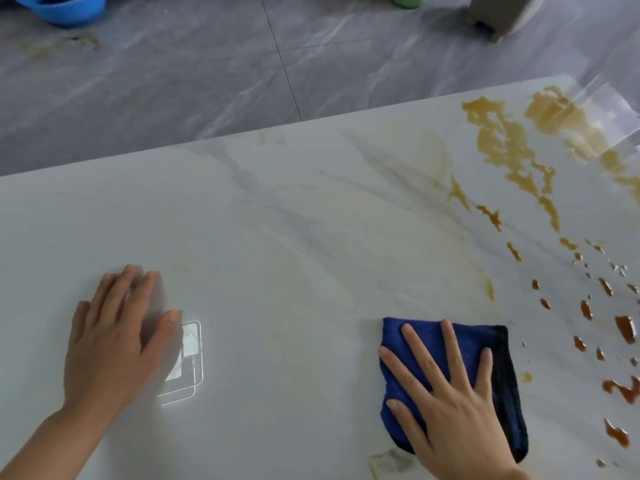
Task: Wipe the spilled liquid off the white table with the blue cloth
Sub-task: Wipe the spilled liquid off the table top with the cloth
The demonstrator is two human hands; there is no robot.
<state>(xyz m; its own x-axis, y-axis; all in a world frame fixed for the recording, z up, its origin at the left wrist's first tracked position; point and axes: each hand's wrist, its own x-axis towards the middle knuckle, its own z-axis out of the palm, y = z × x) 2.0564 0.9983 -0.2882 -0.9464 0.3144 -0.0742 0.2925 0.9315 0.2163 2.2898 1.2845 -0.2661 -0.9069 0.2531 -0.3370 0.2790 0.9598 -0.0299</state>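
Right hand flat on blue cloth, spill lying beyond its fingertips and to their right.

Right hand (450, 400): palm down, fingers (420, 355) spread apart, pressing the folded blue cloth (498, 382) onto the white table (277, 237); not gripping it. Cloth shows past the fingertips and on the little-finger side. Brown spilled liquid (505, 147): broad patches far beyond the fingertips, scattered droplets just right of the cloth edge. Left hand (114, 337): flat on bare table, fingers loosely together, thumb out; a bright rectangular glare patch (190, 362) sits by the thumb, possibly a reflection. Blue bowl (69, 8) on the floor beyond.
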